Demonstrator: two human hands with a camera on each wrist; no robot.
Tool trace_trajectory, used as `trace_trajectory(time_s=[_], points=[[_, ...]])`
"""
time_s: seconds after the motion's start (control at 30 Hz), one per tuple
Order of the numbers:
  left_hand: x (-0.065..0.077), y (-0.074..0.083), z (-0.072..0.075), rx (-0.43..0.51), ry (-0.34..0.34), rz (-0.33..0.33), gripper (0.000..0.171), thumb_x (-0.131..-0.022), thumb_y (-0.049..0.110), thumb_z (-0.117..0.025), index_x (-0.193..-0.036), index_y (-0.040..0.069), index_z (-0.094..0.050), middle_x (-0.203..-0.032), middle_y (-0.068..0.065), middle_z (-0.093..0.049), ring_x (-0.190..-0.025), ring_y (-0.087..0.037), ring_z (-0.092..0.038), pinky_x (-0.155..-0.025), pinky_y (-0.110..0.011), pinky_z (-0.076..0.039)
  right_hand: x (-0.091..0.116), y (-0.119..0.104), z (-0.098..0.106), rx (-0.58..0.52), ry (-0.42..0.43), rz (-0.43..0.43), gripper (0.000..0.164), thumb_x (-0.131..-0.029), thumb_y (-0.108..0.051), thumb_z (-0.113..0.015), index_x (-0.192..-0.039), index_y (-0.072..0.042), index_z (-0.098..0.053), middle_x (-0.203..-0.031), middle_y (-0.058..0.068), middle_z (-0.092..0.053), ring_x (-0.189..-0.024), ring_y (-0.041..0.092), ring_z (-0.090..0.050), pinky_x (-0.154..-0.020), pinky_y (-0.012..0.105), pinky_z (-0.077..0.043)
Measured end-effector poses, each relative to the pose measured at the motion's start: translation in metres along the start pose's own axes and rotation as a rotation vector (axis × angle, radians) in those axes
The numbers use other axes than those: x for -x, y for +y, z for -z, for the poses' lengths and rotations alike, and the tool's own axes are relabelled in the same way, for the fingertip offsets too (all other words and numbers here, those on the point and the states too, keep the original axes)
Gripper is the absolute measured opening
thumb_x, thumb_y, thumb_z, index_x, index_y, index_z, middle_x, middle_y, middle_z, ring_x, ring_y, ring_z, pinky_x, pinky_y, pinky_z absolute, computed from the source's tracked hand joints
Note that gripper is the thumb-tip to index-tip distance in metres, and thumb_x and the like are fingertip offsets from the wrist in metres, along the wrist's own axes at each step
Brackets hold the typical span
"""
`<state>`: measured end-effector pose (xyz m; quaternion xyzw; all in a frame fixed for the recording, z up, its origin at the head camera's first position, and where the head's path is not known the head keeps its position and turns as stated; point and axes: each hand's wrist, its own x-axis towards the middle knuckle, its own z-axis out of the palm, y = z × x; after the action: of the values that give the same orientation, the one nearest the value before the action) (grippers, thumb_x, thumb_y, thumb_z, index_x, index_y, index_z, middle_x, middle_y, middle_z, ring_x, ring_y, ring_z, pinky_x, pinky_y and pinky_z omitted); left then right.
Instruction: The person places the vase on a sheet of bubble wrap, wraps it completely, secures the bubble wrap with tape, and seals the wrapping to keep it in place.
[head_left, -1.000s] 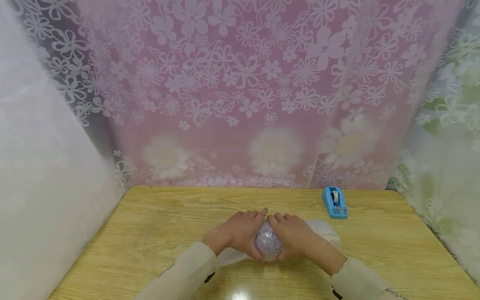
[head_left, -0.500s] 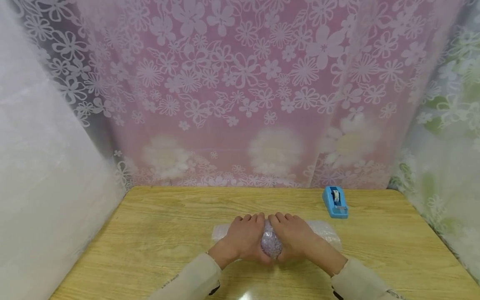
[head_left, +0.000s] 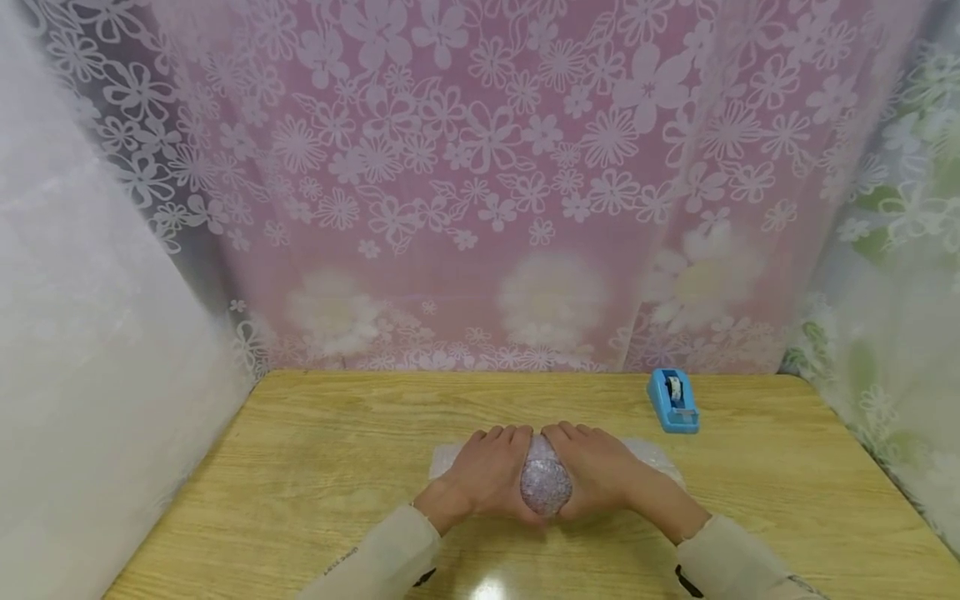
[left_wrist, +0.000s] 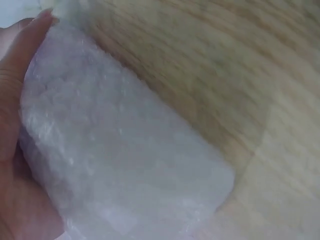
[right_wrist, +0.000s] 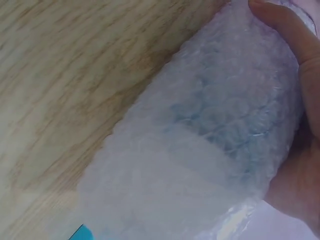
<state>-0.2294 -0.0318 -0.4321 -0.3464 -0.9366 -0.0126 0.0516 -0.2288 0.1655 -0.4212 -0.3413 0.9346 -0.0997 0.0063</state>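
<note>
A bundle rolled in clear bubble wrap [head_left: 546, 483], with a purplish tint, lies crosswise near the middle of the table. My left hand [head_left: 487, 475] grips it from the left, fingers over the far side and thumb on the near side. From the right, my right hand [head_left: 600, 473] holds it the same way, close to the left. In the left wrist view the wrap [left_wrist: 125, 140] extends outward past the palm. The right wrist view shows its other end [right_wrist: 200, 130], with something bluish faintly visible through the bubbles. What lies inside cannot be made out.
A blue tape dispenser [head_left: 675, 402] with a roll of tape stands at the back right of the wood-grain table [head_left: 315, 483]. Pink floral curtain [head_left: 480, 200] hangs behind the table, and pale sheets flank both sides.
My left hand has shifted slightly right, and its raised finger has come down onto the bundle. The wrap's left end, earlier below the left wrist, now shows behind that hand.
</note>
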Motion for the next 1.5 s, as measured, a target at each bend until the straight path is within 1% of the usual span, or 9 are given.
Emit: trace_trajectory(time_s=[0.1, 0.23, 0.5, 0.63, 0.8, 0.93, 1.17, 1.37, 1.5], points=[[0.000, -0.001, 0.000, -0.016, -0.003, -0.021, 0.105, -0.054, 0.076, -0.074, -0.129, 0.010, -0.041, -0.111, -0.003, -0.055, -0.097, -0.017, -0.055, -0.081, -0.034, -0.047, 0.001, 0.003, -0.002, -0.017, 0.001, 0.003, 0.093, -0.059, -0.051, -0.082, -0.130, -0.004, -0.044, -0.116, 0.006, -0.053, -0.099, 0.023, -0.053, -0.088, 0.045, -0.045], [-0.001, 0.000, 0.000, -0.006, 0.011, -0.027, 0.099, -0.056, 0.069, -0.077, -0.127, 0.008, -0.042, -0.108, -0.004, -0.056, -0.094, -0.018, -0.056, -0.079, -0.034, -0.048, 0.003, 0.008, -0.005, -0.048, 0.008, -0.005, 0.094, -0.060, -0.052, -0.081, -0.132, -0.006, -0.044, -0.119, 0.004, -0.053, -0.103, 0.021, -0.053, -0.091, 0.044, -0.044], [-0.003, -0.001, -0.003, 0.132, 0.018, -0.037, 0.096, -0.059, 0.055, -0.083, -0.128, 0.002, -0.041, -0.107, -0.004, -0.056, -0.092, -0.014, -0.056, -0.079, -0.025, -0.048, 0.007, 0.015, -0.011, -0.121, 0.073, 0.016, 0.094, -0.058, -0.052, -0.083, -0.131, -0.006, -0.045, -0.117, 0.000, -0.054, -0.100, 0.016, -0.054, -0.084, 0.040, -0.048], [-0.005, -0.005, -0.004, 0.174, 0.011, -0.060, 0.089, -0.059, 0.053, -0.083, -0.122, 0.005, -0.043, -0.101, 0.000, -0.053, -0.087, -0.010, -0.053, -0.077, -0.022, -0.047, 0.007, 0.017, -0.011, -0.142, 0.069, 0.012, 0.093, -0.059, -0.052, -0.083, -0.131, -0.008, -0.044, -0.118, -0.001, -0.053, -0.101, 0.015, -0.053, -0.084, 0.040, -0.048], [-0.008, -0.008, -0.001, 0.174, -0.019, -0.102, 0.092, -0.055, 0.059, -0.085, -0.119, 0.006, -0.044, -0.099, 0.000, -0.053, -0.087, -0.010, -0.053, -0.078, -0.023, -0.047, 0.007, 0.020, -0.012, -0.180, 0.048, -0.006, 0.094, -0.060, -0.053, -0.082, -0.133, -0.009, -0.042, -0.120, -0.001, -0.052, -0.102, 0.014, -0.053, -0.085, 0.040, -0.047], [-0.011, -0.008, 0.000, 0.196, -0.034, -0.108, 0.089, -0.057, 0.055, -0.085, -0.119, 0.007, -0.044, -0.099, 0.000, -0.053, -0.086, -0.010, -0.053, -0.078, -0.023, -0.047, 0.008, 0.023, -0.013, -0.204, 0.040, -0.012, 0.097, -0.060, -0.058, -0.080, -0.135, -0.010, -0.041, -0.124, -0.002, -0.051, -0.105, 0.014, -0.052, -0.087, 0.042, -0.047], [-0.012, -0.009, -0.007, 0.204, -0.018, -0.096, 0.102, -0.062, 0.055, -0.081, -0.137, 0.002, -0.037, -0.117, -0.004, -0.055, -0.101, -0.012, -0.054, -0.089, -0.025, -0.045, 0.009, 0.029, -0.012, -0.218, 0.042, 0.002, 0.098, -0.060, -0.061, -0.079, -0.136, -0.012, -0.041, -0.125, -0.004, -0.050, -0.107, 0.012, -0.051, -0.087, 0.042, -0.047], [-0.012, -0.008, -0.005, 0.196, -0.018, -0.093, 0.093, -0.061, 0.055, -0.081, -0.129, 0.007, -0.041, -0.105, 0.000, -0.054, -0.089, -0.009, -0.053, -0.080, -0.023, -0.046, 0.007, 0.027, -0.011, -0.260, 0.033, 0.012, 0.096, -0.059, -0.059, -0.082, -0.134, -0.014, -0.042, -0.123, -0.006, -0.051, -0.107, 0.011, -0.050, -0.090, 0.041, -0.045], [-0.009, -0.006, -0.002, 0.170, -0.025, -0.082, 0.089, -0.059, 0.056, -0.082, -0.124, 0.009, -0.043, -0.100, 0.001, -0.053, -0.084, -0.009, -0.051, -0.075, -0.023, -0.047, 0.007, 0.024, -0.010, -0.280, 0.005, -0.010, 0.107, -0.057, -0.061, -0.082, -0.139, -0.009, -0.039, -0.130, 0.001, -0.048, -0.115, 0.018, -0.048, -0.093, 0.046, -0.043]])
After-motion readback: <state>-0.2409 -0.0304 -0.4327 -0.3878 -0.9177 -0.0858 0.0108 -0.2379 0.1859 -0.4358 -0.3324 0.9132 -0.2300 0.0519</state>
